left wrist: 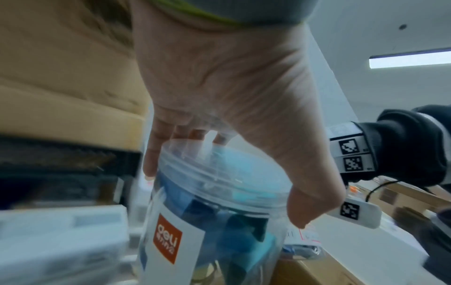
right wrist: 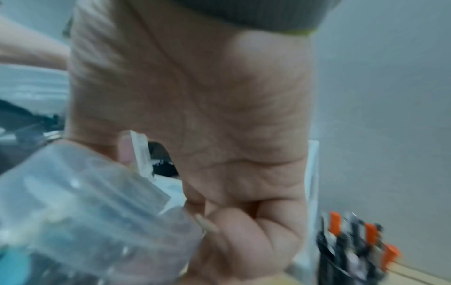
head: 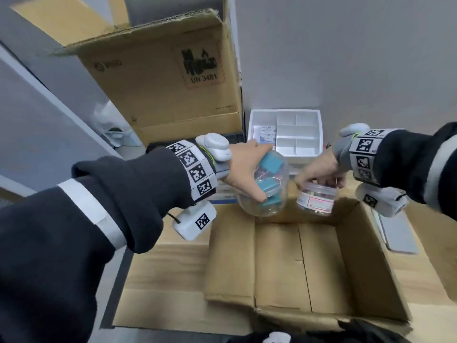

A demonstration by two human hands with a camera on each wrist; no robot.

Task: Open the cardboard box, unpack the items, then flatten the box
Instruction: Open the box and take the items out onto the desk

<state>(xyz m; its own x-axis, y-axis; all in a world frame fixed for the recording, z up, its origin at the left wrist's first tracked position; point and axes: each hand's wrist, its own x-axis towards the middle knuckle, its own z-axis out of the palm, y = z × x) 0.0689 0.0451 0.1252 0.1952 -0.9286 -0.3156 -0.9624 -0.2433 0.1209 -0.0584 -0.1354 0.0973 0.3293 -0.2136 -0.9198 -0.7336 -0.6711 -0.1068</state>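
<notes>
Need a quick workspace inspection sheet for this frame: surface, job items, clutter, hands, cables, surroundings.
Surface: light wood table, partly covered by the open box.
Job's things: cardboard box open, flaps out, inside looks empty; tall clear jar of blue items and small clear jar, both held above its far edge.
Clutter: white divided tray behind the box; second large carton standing at the back left; orange-and-black items, too blurred to identify.
Hands: left hand grips the tall jar by its lid; right hand grips the small jar from above.
Cables: nothing seen on the table.
Surroundings: grey wall.
</notes>
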